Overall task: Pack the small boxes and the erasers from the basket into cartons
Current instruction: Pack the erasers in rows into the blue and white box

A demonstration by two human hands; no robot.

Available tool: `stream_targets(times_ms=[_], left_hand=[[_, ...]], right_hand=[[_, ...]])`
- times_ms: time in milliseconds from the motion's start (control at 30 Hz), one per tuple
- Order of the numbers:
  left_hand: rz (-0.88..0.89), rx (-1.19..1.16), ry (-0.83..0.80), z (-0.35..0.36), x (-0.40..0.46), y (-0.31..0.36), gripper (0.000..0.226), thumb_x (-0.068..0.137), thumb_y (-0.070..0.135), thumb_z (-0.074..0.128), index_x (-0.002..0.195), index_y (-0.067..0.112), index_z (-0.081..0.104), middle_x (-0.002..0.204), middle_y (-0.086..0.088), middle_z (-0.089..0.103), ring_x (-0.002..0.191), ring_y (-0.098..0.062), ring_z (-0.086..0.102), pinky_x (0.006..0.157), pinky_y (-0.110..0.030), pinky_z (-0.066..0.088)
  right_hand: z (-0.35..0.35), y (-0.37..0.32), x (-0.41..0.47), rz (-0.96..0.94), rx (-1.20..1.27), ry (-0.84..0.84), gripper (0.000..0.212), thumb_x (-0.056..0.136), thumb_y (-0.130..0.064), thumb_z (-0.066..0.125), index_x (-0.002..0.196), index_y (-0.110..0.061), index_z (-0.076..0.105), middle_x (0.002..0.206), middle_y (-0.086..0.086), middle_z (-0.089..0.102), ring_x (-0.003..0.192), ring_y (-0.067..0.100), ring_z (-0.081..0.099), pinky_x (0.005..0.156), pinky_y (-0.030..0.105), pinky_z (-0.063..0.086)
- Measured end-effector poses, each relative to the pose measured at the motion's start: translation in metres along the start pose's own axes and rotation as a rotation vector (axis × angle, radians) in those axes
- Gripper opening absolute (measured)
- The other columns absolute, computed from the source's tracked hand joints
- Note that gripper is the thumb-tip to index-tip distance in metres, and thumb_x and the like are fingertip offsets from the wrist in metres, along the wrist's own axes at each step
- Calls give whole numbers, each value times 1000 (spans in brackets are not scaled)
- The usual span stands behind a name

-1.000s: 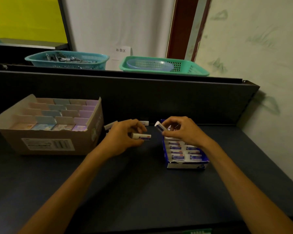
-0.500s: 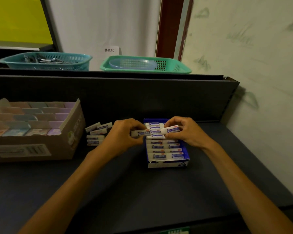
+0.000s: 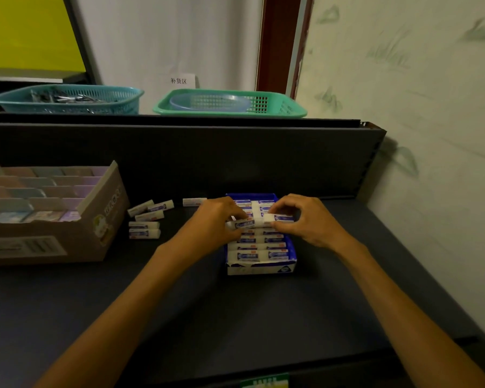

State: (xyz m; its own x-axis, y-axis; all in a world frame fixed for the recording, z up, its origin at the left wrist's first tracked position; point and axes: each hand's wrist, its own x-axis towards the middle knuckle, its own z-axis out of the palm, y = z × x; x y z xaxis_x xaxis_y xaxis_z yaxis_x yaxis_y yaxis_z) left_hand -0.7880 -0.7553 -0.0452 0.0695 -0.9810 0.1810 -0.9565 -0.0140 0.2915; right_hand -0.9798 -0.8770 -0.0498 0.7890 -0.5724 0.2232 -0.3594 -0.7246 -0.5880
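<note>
Both hands have come closer together since the earlier frames, and now they meet above the blue carton. The left hand pinches one eraser and the right hand pinches another eraser; the two lie end to end, just over the rows already packed inside. The carton stands near the dark back wall, with free tabletop in front of it and to its right. Six loose erasers lie between it and the brown carton, whose left part is cut off by the frame edge. Behind the wall stand a teal basket and a green basket; what the teal one holds is hard to make out.
</note>
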Motion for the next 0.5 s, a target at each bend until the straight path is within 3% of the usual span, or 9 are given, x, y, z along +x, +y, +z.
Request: stream_targets(times_ms=[267, 500], left_hand=[[20, 121, -51, 6, 3, 0, 40, 88, 26, 61, 127, 28, 54, 130, 4, 49, 120, -12, 43, 100, -33, 41], [75, 169, -62, 7, 1, 1, 37, 91, 28, 56, 128, 25, 54, 132, 3, 43, 119, -12, 38, 97, -26, 38]], right_hand=[[6, -3, 5, -37, 9, -32, 27, 85, -25, 68, 110, -26, 59, 110, -16, 54, 97, -8, 52, 74, 11, 44], [9, 0, 9, 3, -142, -121, 27, 84, -30, 69, 110, -26, 62, 117, -8, 51, 107, 5, 49, 91, 26, 46]])
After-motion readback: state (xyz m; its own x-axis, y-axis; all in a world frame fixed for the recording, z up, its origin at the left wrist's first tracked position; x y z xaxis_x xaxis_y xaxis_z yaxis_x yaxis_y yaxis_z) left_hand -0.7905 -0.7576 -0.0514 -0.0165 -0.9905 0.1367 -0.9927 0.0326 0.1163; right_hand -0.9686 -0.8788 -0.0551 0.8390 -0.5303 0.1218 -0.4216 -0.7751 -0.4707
